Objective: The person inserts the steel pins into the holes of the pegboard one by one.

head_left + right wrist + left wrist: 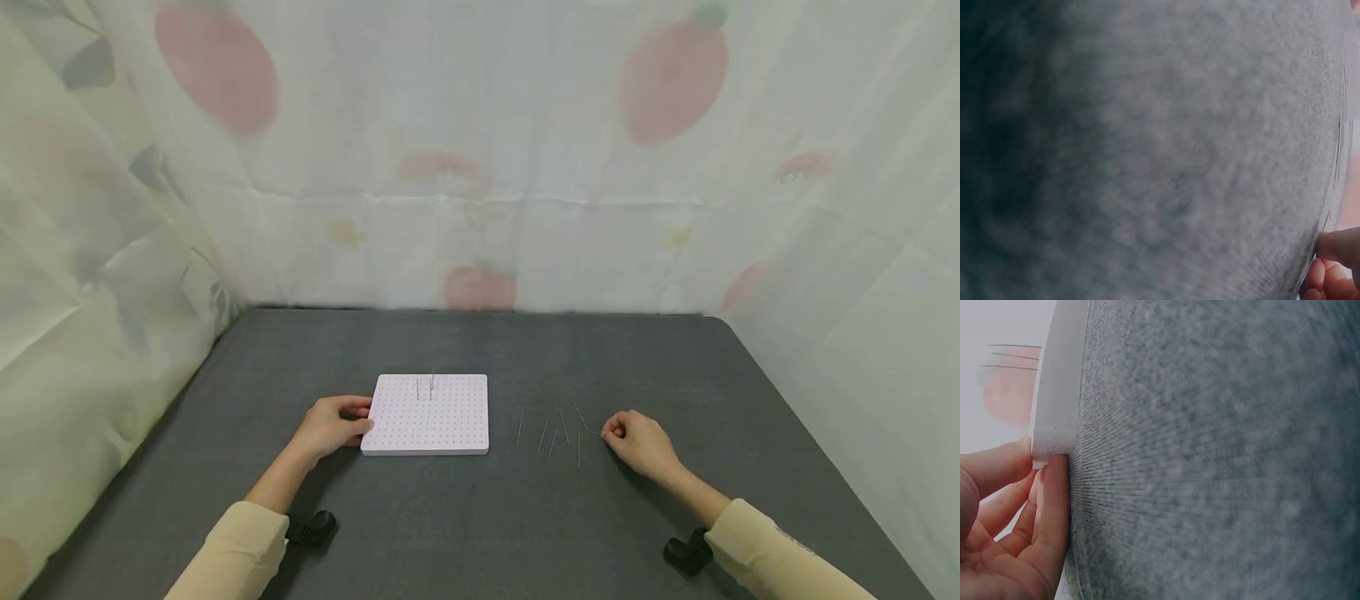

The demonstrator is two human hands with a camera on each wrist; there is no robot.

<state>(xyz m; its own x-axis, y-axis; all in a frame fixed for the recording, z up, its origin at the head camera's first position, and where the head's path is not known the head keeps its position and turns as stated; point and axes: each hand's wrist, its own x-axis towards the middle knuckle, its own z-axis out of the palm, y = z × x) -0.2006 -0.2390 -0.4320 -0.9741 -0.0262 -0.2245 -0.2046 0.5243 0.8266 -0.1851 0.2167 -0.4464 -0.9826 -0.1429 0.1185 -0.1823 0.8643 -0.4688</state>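
Note:
A white pegboard (457, 421) with rows of small holes lies on the dark table. Several thin metal pins (417, 390) stand upright near its far edge; three pins (1013, 356) show in the left wrist view. My left hand (324, 429) grips the board's left edge, thumb at the top rim and fingers against the side. To the right of the board, my right hand (641, 443) pinches the end of a thin metal pin (593, 432) low over the table. Beside it lie several loose pins (565, 427), pointing in different directions.
The dark grey table (450, 525) reaches back to a pale curtain (480, 233) with fruit prints, which also hangs along both sides. Black wrist devices (313, 528) sit at both cuffs, below the hands.

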